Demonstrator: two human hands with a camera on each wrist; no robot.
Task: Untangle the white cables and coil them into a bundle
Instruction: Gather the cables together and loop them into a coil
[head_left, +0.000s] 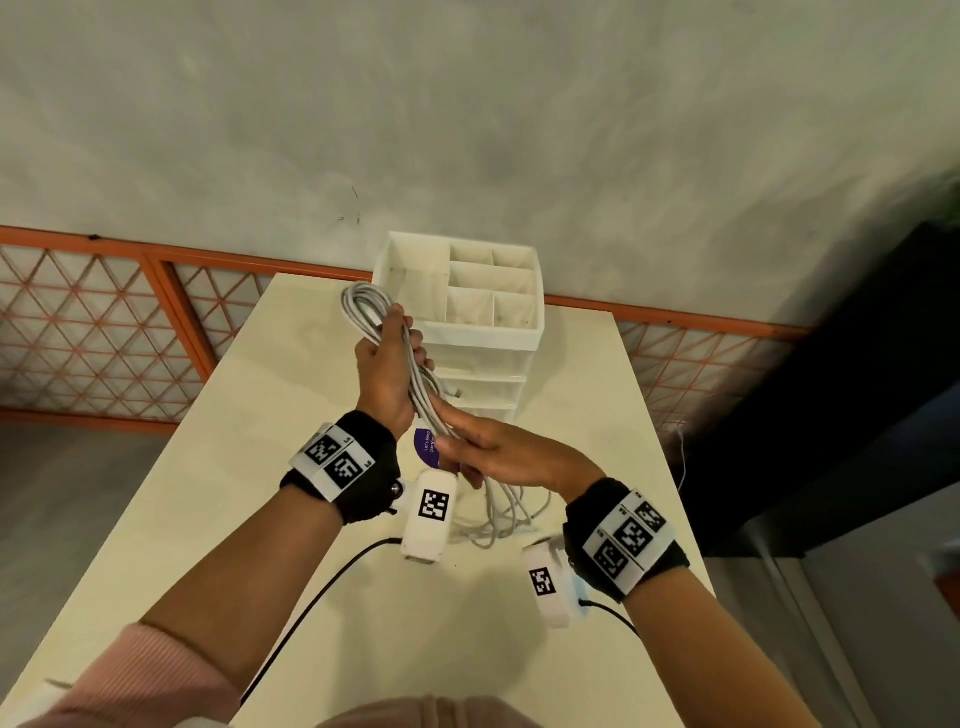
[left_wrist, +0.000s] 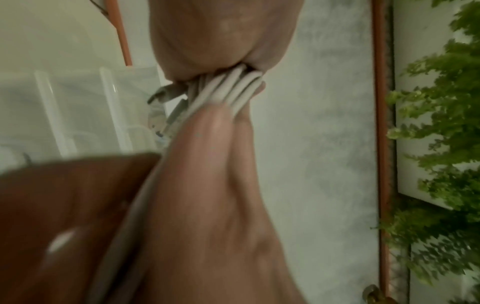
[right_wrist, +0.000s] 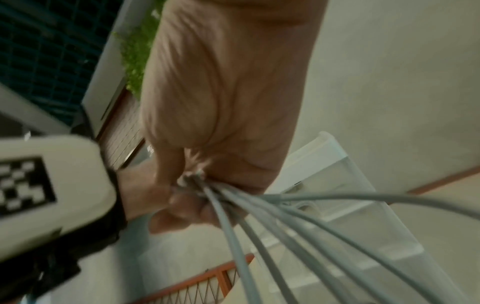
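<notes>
- Over the table (head_left: 218, 467), my left hand (head_left: 384, 371) has its fingers wrapped tight around the white cables (head_left: 363, 306), loops sticking up past my fist.
- Right behind sits a white organizer (head_left: 498, 327) with empty compartments.
- My right hand (head_left: 498, 452) pinches the lower strands together, and the rest of the cable droops onto the tabletop.
</notes>
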